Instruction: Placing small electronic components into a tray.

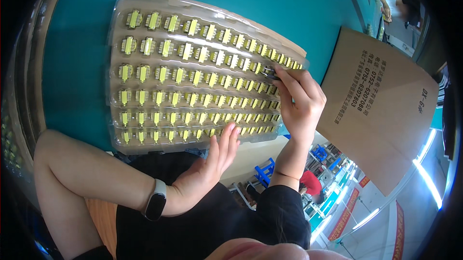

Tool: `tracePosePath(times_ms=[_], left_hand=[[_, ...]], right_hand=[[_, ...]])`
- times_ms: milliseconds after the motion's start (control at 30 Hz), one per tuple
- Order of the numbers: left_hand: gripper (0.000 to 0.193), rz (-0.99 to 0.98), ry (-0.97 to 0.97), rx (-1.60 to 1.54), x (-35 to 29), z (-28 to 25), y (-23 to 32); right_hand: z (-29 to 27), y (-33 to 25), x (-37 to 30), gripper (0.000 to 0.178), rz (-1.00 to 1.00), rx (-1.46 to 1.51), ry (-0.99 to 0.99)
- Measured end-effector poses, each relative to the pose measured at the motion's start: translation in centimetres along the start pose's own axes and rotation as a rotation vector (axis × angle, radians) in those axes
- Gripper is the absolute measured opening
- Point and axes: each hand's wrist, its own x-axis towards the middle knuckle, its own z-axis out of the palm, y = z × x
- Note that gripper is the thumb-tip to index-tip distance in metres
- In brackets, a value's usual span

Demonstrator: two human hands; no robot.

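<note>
A clear plastic tray (114,62) lies on the green tabletop. Its rows of pockets hold many small transformer-like parts (191,27) with yellow wrapping and metal pins. My right hand (304,101) is over the tray's right end, closed on dark metal tweezers (269,73). The tweezer tips are among the parts of an upper row; whether they pinch one is too small to tell. My left hand (205,171) is at the tray's near edge, fingers stretched out close to the lowest row, holding nothing. A watch (155,201) is on that wrist.
Green tabletop (79,67) surrounds the tray on its far and left sides. A large printed cardboard panel or box (381,110) stands at the right. More parts (12,149) show at the far left edge. Blue stools (264,172) and other people (312,183) appear beyond.
</note>
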Motion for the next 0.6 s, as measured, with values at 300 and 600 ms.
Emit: tracePosePath(times_ms=[300,600], left_hand=[[0.064,0.005,-0.015,0.034,0.03,0.18,-0.25],[0.064,0.011,-0.029,0.039,-0.16,-0.12,-0.07]], right_hand=[[0.34,0.26,0.33,0.032,-0.049,-0.028,0.001],[0.33,0.23,0.47,0.033,-0.065,-0.033,0.026]])
